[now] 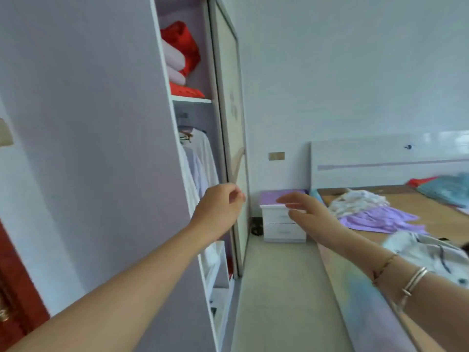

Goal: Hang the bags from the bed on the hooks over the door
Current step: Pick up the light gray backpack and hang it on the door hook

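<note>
The bed runs along the right side, with a wooden surface. On it lie a pale patterned bag or cloth near me, a purple cloth and a white crumpled one. My left hand is raised in front of the wardrobe, fingers loosely curled, holding nothing. My right hand is stretched forward over the bed's edge, fingers apart and empty, with bracelets on the wrist. A dark red door shows at the lower left edge. No hooks are in view.
An open wardrobe stands at left with red and pink bedding on a shelf and white shirts hanging. A purple-topped nightstand stands by the far wall. A narrow floor aisle runs between wardrobe and bed.
</note>
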The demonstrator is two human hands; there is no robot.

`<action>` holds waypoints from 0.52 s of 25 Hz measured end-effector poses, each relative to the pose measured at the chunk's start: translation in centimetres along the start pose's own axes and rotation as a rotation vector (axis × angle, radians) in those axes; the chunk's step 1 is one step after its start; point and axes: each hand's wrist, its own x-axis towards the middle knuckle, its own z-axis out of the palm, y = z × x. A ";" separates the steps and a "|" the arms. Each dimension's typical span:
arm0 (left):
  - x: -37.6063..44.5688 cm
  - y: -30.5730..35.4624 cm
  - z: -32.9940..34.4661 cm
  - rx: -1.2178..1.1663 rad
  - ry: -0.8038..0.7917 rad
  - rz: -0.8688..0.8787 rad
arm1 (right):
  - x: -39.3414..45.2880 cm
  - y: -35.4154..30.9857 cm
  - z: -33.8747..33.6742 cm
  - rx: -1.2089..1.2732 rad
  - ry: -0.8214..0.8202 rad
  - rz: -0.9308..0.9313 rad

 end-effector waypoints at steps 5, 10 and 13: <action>4.6 13.6 18.3 -0.095 -0.179 0.159 | -6.6 11.8 -19.1 -0.130 0.228 0.225; 6.4 26.6 35.4 -0.173 -0.349 0.309 | -13.1 21.3 -36.6 -0.198 0.421 0.454; 6.3 30.5 43.0 -0.184 -0.462 0.346 | -16.3 25.9 -41.9 -0.221 0.486 0.576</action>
